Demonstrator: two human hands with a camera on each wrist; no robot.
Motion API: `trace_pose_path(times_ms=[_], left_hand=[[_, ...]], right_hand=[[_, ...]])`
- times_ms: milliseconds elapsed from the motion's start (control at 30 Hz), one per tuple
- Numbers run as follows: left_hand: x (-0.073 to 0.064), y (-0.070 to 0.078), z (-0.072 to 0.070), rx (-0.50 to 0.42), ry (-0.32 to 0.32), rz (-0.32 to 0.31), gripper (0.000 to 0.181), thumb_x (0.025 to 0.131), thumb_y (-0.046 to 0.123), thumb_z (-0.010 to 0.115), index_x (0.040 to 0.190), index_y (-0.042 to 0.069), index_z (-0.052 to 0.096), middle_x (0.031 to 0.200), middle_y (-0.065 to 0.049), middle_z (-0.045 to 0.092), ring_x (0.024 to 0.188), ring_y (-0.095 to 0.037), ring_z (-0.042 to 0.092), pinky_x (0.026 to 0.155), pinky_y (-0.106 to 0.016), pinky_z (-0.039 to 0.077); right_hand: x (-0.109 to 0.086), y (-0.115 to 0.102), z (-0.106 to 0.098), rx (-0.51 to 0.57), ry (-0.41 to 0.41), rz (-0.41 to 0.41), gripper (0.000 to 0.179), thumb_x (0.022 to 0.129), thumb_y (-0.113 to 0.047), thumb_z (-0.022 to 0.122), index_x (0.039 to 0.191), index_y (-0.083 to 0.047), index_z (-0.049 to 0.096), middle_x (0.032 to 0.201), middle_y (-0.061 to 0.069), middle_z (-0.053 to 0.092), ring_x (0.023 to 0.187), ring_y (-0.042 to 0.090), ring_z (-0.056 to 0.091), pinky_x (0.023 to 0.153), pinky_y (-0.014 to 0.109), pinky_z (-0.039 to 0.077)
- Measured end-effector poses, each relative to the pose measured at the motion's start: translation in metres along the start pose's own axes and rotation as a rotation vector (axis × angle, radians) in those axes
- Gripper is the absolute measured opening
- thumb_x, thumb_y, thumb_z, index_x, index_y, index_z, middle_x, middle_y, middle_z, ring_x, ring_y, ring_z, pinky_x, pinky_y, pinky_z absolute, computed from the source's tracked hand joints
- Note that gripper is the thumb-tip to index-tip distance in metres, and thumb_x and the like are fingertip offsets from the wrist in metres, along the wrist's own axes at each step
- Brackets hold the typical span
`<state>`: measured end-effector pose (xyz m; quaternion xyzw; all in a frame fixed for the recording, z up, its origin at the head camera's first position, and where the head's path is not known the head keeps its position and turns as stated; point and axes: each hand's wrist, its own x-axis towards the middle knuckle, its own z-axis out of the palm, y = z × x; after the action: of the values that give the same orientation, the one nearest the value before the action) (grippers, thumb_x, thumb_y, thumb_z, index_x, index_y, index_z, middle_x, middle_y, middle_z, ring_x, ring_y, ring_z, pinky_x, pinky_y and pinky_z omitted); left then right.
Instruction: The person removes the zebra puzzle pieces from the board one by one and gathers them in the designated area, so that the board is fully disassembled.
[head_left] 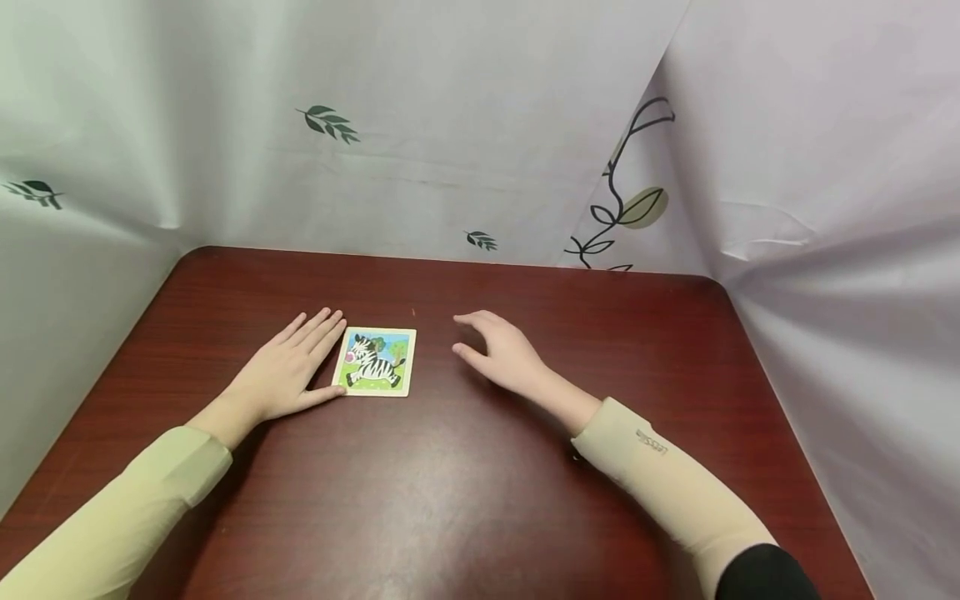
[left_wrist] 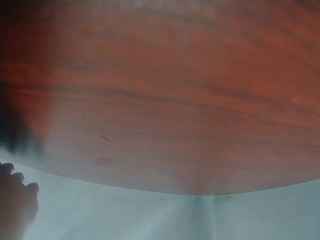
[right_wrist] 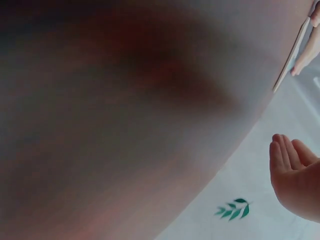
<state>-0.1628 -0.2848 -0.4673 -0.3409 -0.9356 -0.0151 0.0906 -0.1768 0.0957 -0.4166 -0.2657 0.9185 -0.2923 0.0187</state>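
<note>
A square zebra picture board [head_left: 375, 363], with a pale border, lies flat on the table left of the middle. My left hand [head_left: 287, 372] rests beside its left edge with fingers stretched out; the thumb tip is at the board's lower left corner and the index fingertip near the upper left one. To the right of the board, with a gap between, my right hand [head_left: 507, 355] holds nothing, its thumb and fingers loosely apart. In the right wrist view the board [right_wrist: 292, 52] shows edge-on. Only some fingers of the left hand [left_wrist: 18, 205] appear in the left wrist view.
The dark red-brown wooden table [head_left: 420, 500] has rounded far corners. A pale curtain [head_left: 420, 167] with leaf prints hangs along its back and sides. A tiny reddish fleck lies just beyond the board.
</note>
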Motion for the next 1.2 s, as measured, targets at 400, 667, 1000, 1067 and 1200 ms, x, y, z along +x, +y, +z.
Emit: trace_pose_path(times_ms=[400,667,1000,1067,1200], left_hand=[[0.002,0.0,0.002,-0.078,-0.06,0.02,0.096,0.097,0.056,0.068,0.163,-0.005,0.033,0.17,-0.025,0.034,0.159,-0.041,0.033,0.135,-0.021,-0.007],[0.004,-0.001,0.003,-0.085,-0.053,0.04,0.097,0.096,0.055,0.069,0.161,-0.007,0.034,0.17,-0.028,0.034,0.159,-0.042,0.033,0.131,-0.016,-0.011],[0.005,0.0,0.001,-0.078,-0.105,0.015,0.098,0.097,0.057,0.067,0.163,-0.006,0.031,0.172,-0.025,0.03,0.16,-0.041,0.032,0.132,-0.018,-0.008],[0.005,0.0,0.001,-0.078,-0.11,0.009,0.098,0.097,0.057,0.067,0.163,-0.006,0.031,0.172,-0.025,0.03,0.16,-0.04,0.032,0.134,-0.021,-0.004],[0.004,0.001,0.001,-0.085,-0.101,0.008,0.098,0.097,0.056,0.068,0.163,-0.006,0.032,0.172,-0.025,0.031,0.16,-0.04,0.032,0.137,-0.029,0.007]], right_hand=[[0.044,-0.024,0.03,0.343,-0.074,0.029,0.039,0.1,-0.01,0.073,0.136,0.002,0.068,0.127,0.017,0.074,0.116,0.027,0.073,0.101,0.028,0.061],[0.072,-0.036,0.047,0.4,-0.101,0.008,0.033,0.097,-0.006,0.074,0.13,0.002,0.071,0.121,0.016,0.077,0.108,0.027,0.074,0.091,0.018,0.061],[0.102,-0.049,0.062,0.375,-0.16,0.01,0.027,0.093,-0.007,0.08,0.119,-0.001,0.077,0.11,0.014,0.079,0.099,0.021,0.074,0.081,0.01,0.057],[0.107,-0.05,0.064,0.368,-0.175,0.007,0.027,0.092,-0.007,0.08,0.118,-0.001,0.077,0.109,0.014,0.079,0.097,0.02,0.074,0.079,0.009,0.056],[0.113,-0.051,0.069,0.324,-0.202,0.007,0.028,0.092,-0.011,0.082,0.118,-0.002,0.078,0.108,0.011,0.079,0.093,0.014,0.072,0.077,0.007,0.053]])
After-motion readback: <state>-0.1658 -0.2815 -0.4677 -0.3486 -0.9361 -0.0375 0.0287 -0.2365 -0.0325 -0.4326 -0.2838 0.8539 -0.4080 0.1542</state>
